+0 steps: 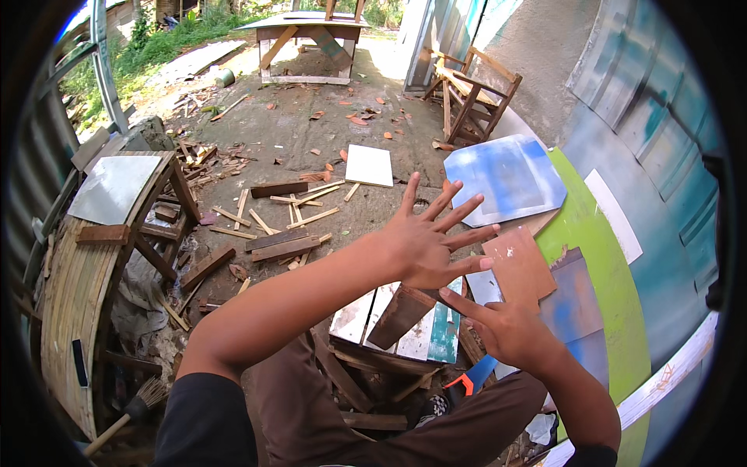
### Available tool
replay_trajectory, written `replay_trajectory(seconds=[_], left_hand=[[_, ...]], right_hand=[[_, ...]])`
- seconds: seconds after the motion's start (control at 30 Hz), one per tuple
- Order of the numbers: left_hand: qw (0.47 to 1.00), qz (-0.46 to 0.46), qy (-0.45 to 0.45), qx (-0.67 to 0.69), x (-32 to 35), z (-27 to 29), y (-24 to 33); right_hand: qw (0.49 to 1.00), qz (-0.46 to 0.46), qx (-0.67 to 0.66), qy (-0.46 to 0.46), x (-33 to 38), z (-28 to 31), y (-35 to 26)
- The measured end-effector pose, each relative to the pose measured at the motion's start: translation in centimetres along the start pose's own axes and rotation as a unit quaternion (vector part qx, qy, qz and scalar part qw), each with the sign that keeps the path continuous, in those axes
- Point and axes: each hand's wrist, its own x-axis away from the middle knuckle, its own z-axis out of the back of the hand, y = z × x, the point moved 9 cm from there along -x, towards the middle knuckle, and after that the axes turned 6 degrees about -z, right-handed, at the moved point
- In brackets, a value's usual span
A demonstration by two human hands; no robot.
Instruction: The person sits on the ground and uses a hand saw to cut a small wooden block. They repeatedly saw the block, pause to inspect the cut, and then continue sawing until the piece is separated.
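My left hand (436,245) is held out over the work area, palm down, its fingers spread and nothing in them. Close below it is my right hand (510,331), index finger stretched out toward the left hand's thumb side and the other fingers curled. No object shows in it; whether the fingertip touches the left hand I cannot tell. Under both hands stands a low wooden bench (359,317) with white and teal boards. A dark brown wood block (398,319) rests on its top. Beside my right knee is a blue and orange tool (476,375), partly hidden.
Loose sticks (311,218) and brown wood blocks (284,247) litter the ground ahead. A slatted bench (78,272) stands left, with a broom (136,409) by it. Painted panels (506,179) and a green board (603,249) lie right. A wooden chair (478,97) stands farther back.
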Motion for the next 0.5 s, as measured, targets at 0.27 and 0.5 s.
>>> replay_trajectory(seconds=[0.27, 0.5], left_hand=[[0.946, 0.074, 0.289, -0.123, 4.1, 6.9, -1.9], [0.981, 0.062, 0.160, -0.092, 3.1, 3.6, -2.1]], right_hand=[[0.999, 0.000, 0.034, -0.001, 0.1, -0.3, 0.4], [1.000, 0.018, -0.007, 0.010, -0.3, -0.1, 0.4]])
